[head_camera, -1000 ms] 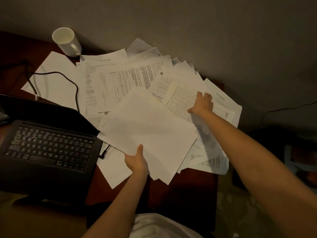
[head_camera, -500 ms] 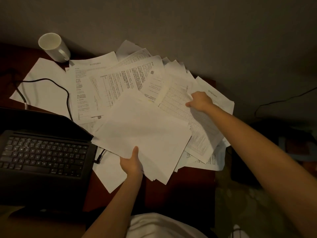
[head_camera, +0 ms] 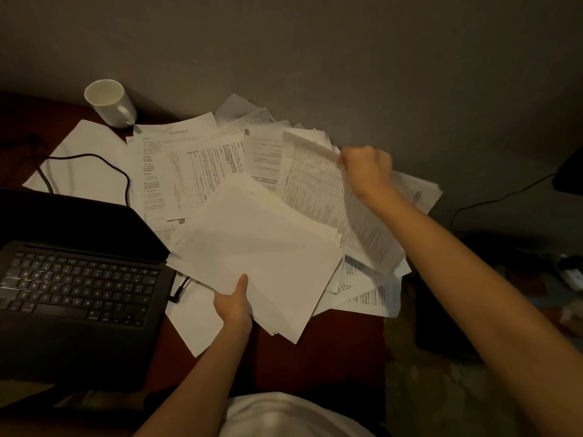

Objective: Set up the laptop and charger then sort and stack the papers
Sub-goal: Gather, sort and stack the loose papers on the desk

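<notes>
A dim desk is seen from above, through a camera worn on the head. A stack of blank white sheets (head_camera: 258, 247) is held near the middle of the view, raised above the clutter; it is gripped at its near edge by the left hand (head_camera: 234, 305), with the thumb laid on top and the fingers hidden beneath. Just beyond it to the right, a printed sheet of dense tables (head_camera: 318, 190) is pinched at its far corner by the right hand (head_camera: 366, 170), whose fingers are curled tightly on the paper; the sheet is curved and lifted off the pile. Many more loose printed papers (head_camera: 189, 171) are fanned across the dark reddish desk (head_camera: 318, 357), overlapping one another and reaching the wall. An open black laptop (head_camera: 79, 294) is set at the left, its keyboard visible and its screen dark. A black charger cable (head_camera: 94, 160) is looped over the papers behind the laptop, and a plug is seen at the laptop's right edge. A white mug (head_camera: 110, 102) stands at the far left corner, against the wall.
</notes>
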Tool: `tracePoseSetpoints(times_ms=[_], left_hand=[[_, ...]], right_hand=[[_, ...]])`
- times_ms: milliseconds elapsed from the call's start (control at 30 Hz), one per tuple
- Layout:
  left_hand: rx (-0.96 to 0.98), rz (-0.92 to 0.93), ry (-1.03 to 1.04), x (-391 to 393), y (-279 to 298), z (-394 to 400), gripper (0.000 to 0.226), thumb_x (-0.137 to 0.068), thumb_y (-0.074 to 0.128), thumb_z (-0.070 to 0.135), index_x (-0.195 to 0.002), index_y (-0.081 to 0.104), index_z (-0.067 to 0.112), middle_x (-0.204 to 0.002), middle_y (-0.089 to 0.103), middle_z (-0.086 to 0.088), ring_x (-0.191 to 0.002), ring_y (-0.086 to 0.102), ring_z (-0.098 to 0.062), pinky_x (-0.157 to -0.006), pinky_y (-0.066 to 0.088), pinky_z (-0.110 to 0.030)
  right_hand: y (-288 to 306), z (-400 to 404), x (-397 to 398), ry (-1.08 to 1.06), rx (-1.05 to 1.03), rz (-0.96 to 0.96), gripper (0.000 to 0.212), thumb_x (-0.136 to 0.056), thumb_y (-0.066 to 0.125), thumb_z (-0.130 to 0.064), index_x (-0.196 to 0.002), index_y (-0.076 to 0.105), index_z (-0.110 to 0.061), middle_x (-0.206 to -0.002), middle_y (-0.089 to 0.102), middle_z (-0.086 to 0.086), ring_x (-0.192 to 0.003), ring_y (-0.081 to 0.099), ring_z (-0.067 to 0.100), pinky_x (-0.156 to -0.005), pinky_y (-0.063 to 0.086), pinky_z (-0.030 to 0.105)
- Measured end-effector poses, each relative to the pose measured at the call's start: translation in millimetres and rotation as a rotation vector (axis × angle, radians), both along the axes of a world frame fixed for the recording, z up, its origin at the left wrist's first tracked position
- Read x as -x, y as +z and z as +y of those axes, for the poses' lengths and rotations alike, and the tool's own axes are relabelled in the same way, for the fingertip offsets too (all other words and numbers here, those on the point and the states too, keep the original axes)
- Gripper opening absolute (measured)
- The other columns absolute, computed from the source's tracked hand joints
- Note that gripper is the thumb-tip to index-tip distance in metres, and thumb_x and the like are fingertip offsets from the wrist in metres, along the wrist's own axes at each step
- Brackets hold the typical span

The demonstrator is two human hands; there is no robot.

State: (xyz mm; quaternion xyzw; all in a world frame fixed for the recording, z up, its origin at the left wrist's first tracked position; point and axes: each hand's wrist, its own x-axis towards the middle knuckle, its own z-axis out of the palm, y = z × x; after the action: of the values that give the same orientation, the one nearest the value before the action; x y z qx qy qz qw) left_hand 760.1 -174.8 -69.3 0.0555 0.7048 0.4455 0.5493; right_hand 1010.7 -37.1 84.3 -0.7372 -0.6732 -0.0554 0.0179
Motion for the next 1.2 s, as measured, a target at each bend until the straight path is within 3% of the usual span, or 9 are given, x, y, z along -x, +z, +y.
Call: tracePoseSetpoints(times_ms=[267, 400, 533, 667, 767, 933, 1000, 1100, 1200], left_hand=[[-0.031, -0.021, -0.029, 5, 2, -3, 0.056, -0.085, 0.071, 0.009, -0.135, 0.048, 0.003, -0.13, 0.057, -0.013, -0.114, 0.056, -0.027, -0.094, 0.045, -0.032], [-0.031, -0.035, -0.05, 6, 0, -3, 0.056, -0.084, 0.071, 0.009, -0.135, 0.048, 0.002, -0.13, 0.057, -0.014, -0.114, 0.056, -0.028, -0.097, 0.045, -0.035], [-0.047, -0.051, -0.063, 8, 3, -3, 0.058, -0.085, 0.07, 0.009, -0.137, 0.046, 0.003, -0.131, 0.056, -0.013, -0.116, 0.054, -0.028, -0.097, 0.043, -0.033], [-0.048, -0.095, -0.074, 12, 5, -5, 0.057, -0.085, 0.07, 0.011, -0.136, 0.047, 0.006, -0.13, 0.056, -0.011, -0.107, 0.054, -0.023, -0.096, 0.043, -0.033], [-0.03, -0.148, -0.054, 15, 3, -6, 0.055, -0.087, 0.069, 0.021, -0.136, 0.049, 0.009, -0.128, 0.058, -0.008, -0.107, 0.056, -0.024, -0.093, 0.045, -0.034], [0.02, -0.291, 0.075, 18, 4, -2, 0.052, -0.093, 0.056, 0.043, -0.133, 0.052, 0.009, -0.109, 0.063, -0.002, -0.101, 0.057, -0.026, -0.092, 0.045, -0.037], [0.024, -0.341, 0.108, 17, 8, -2, 0.053, -0.095, 0.051, 0.045, -0.135, 0.05, 0.011, -0.118, 0.06, -0.007, -0.108, 0.056, -0.029, -0.096, 0.044, -0.04], [-0.01, -0.405, 0.12, 17, 9, -3, 0.055, -0.095, 0.047, 0.05, -0.137, 0.047, 0.015, -0.129, 0.055, -0.008, -0.113, 0.053, -0.029, -0.098, 0.042, -0.04], [-0.043, -0.44, 0.116, 20, -1, -3, 0.057, -0.094, 0.045, 0.052, -0.138, 0.047, 0.016, -0.136, 0.053, -0.009, -0.114, 0.052, -0.026, -0.101, 0.04, -0.04]], right_hand=[[50, 0, 2, 0.183, -0.473, 0.176, 0.019, -0.089, 0.055, -0.019, -0.089, 0.072, -0.01, -0.077, 0.068, 0.011, -0.065, 0.064, 0.03, -0.056, 0.046, 0.032], [82, 10, 0, 0.073, -0.473, 0.4, 0.022, -0.093, 0.054, -0.025, -0.096, 0.072, -0.013, -0.087, 0.07, 0.005, -0.08, 0.064, 0.021, -0.073, 0.05, 0.034], [101, 20, -8, -0.026, -0.504, 0.672, 0.022, -0.089, 0.058, -0.022, -0.074, 0.067, -0.009, -0.058, 0.052, -0.004, -0.06, 0.045, 0.004, -0.059, 0.038, 0.024], [109, 21, -11, -0.178, -0.534, 0.942, 0.029, -0.087, 0.059, -0.021, -0.059, 0.052, -0.016, -0.055, 0.039, -0.012, -0.059, 0.035, 0.002, -0.056, 0.033, 0.024], [109, 20, -14, -0.262, -0.555, 1.106, 0.027, -0.087, 0.06, -0.022, -0.068, 0.055, -0.003, -0.066, 0.052, 0.001, -0.065, 0.046, 0.01, -0.061, 0.045, 0.032], [120, 13, -9, -0.351, -0.522, 1.473, 0.02, -0.094, 0.058, -0.021, -0.075, 0.061, -0.015, -0.08, 0.064, 0.001, -0.072, 0.061, 0.01, -0.069, 0.055, 0.027], [118, 9, -7, -0.397, -0.459, 1.644, 0.013, -0.095, 0.056, -0.022, -0.085, 0.061, -0.016, -0.087, 0.066, 0.0, -0.076, 0.064, 0.008, -0.068, 0.055, 0.024], [107, -10, -2, -0.504, -0.259, 1.853, 0.019, -0.094, 0.056, -0.031, -0.099, 0.063, -0.014, -0.102, 0.069, 0.004, -0.089, 0.068, 0.016, -0.077, 0.058, 0.034], [76, -43, -1, -0.39, -0.161, 1.735, 0.028, -0.1, 0.041, -0.038, -0.101, 0.06, -0.017, -0.094, 0.071, -0.011, -0.084, 0.067, 0.002, -0.07, 0.055, 0.021]])
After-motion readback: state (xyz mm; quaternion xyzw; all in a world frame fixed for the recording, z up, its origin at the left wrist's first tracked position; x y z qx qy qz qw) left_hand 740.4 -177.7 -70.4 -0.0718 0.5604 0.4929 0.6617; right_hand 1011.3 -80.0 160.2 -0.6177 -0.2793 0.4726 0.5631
